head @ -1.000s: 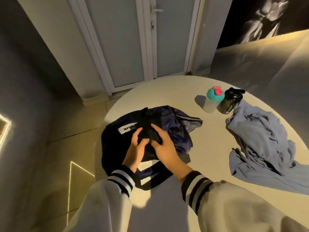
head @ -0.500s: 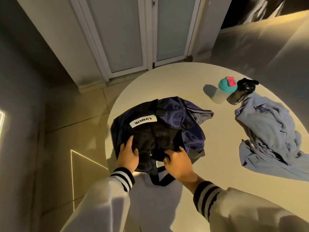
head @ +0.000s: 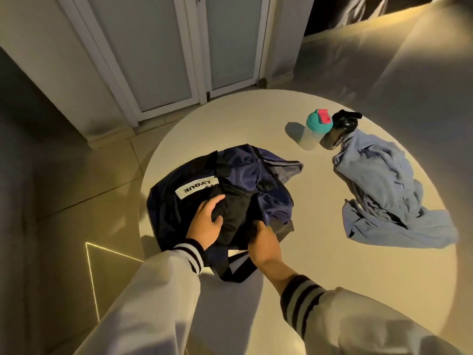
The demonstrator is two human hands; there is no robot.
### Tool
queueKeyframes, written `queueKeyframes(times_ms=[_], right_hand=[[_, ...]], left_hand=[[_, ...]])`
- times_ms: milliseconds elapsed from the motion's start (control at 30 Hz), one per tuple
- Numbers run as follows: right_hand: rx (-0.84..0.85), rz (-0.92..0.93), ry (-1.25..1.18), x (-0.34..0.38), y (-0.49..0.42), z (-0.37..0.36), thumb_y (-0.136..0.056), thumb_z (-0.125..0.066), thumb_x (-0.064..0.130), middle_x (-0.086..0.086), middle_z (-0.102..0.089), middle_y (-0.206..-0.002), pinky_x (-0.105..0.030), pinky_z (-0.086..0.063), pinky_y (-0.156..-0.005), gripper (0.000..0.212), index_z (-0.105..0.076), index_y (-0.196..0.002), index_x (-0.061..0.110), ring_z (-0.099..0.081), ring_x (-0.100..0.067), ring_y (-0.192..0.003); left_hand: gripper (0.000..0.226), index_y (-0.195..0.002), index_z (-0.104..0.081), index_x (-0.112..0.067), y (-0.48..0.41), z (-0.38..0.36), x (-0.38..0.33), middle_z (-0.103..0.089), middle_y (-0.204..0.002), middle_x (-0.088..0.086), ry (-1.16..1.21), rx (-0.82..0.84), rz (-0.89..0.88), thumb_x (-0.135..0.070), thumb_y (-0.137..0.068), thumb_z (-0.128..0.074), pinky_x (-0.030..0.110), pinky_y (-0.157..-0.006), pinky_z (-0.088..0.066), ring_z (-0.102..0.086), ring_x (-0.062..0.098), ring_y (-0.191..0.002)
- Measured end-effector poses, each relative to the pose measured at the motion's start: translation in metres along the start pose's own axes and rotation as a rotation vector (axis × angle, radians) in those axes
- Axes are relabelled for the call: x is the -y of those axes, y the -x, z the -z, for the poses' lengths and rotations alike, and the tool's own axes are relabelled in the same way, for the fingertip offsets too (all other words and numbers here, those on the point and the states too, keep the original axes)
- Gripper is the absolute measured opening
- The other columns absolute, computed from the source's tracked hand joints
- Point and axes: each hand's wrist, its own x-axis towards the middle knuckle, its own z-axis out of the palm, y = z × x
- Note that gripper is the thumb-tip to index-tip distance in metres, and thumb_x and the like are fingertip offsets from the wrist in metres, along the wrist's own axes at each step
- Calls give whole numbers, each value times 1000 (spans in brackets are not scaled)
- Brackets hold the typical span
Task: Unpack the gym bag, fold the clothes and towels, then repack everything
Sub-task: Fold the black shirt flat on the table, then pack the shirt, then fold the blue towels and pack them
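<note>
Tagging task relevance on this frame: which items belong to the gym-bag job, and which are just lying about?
Job: gym bag, black garment, blue cloth; likely also teal-lidded shaker, black bottle.
Just there: table, doors.

Dim room, warm light pool on table (head: 332,265); hard arm shadows, wide-angle bend at edges, soft detail.

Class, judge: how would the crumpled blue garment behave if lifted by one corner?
The blue garment would probably droop limp and unfurl, given its soft irregular creases. Its thin folds suggest it is light. Spread on the table, it seems unlikely to roll.
</note>
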Motion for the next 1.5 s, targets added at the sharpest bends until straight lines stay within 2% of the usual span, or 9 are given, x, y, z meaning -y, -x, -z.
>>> queueKeyframes(times_ms=[233, 400, 567, 667, 867, 1033, 1167, 1367, 1500], right_hand=[[-395, 197, -180, -23, -44, 69, -84, -49, -16, -11, -53, -110, -17, -38, -90, 52, -67, -127, 7, -59, -33, -102], [-282, 117, -335, -37, -27, 73, -93, -49, -6, -9, -47, -128, 4, -20, -95, 56, -49, -144, 17, -35, 6, -109], [-282, 168, -423, -45, -9, 76, -93, -42, -10, 27, -51, -121, -1, -32, -98, 61, -47, -136, 33, -48, 20, -109], [-316, 147, -386, -55, -16, 75, -91, -44, -9, 9, -54, -140, -10, -31, -106, 69, -45, -149, 28, -47, 1, -125], [-442, 259, -372, -64, -22, 90, -88, -46, -13, 14, -51, -132, 2, -26, -98, 71, -44, -150, 23, -41, 9, -117], [-262, 223, -489, -63, -23, 85, -97, -44, -3, 12, -50, -142, 3, -30, -95, 66, -36, -153, 31, -48, -3, -125], [-57, 197, -449, -62, -27, 76, -104, -43, 12, 8, -44, -150, -15, -34, -101, 61, -23, -155, 40, -46, -17, -135], [-159, 11, -369, -66, -31, 53, -100, -35, 54, -3, -25, -162, -46, -21, -122, 52, -33, -151, 43, -20, -22, -151], [4, -21, -496, -71, -29, 48, -101, -24, 61, 3, -14, -166, -46, -8, -125, 55, -23, -154, 47, -5, -18, -154]], left_hand=[[59, -139, -49, -42, -6, -39, -13, -50, -134, 0, -205, 187, -2, -4, -95, -54, 41, -101, -50, -57, 25, -119], [60, -138, -49, -47, -7, -81, -30, -47, -145, -3, 35, 96, -27, -6, -95, -56, 42, -115, -40, -46, 19, -136], [60, -140, -49, -46, -20, -107, -44, -45, -149, -2, 234, 97, 17, -7, -95, -59, 39, -118, -36, -42, 18, -140], [63, -150, -42, -39, -24, -124, -47, -33, -154, 2, 100, 142, -4, -10, -97, -60, 31, -117, -32, -36, 20, -143], [75, -157, -26, -38, -21, -140, -42, -12, -164, 2, -458, 163, 36, -1, -94, -47, 49, -116, -35, -27, 32, -147], [75, -157, -28, -34, -18, -144, -44, -30, -161, -3, 7, 268, 70, 6, -96, -46, 37, -123, -25, -29, 22, -149], [61, -160, -22, -19, -18, -139, -51, -31, -162, 6, -91, 358, 70, -3, -103, -40, 29, -119, -25, -32, 24, -148], [30, -129, -64, -22, -10, -134, -57, -44, -146, -4, 119, 10, 126, -26, -107, -45, 35, -118, -31, -42, 20, -138], [56, -146, -51, -17, 2, -132, -66, -50, -151, 7, 207, 157, 373, -51, -107, -29, 33, -115, -30, -43, 26, -141]])
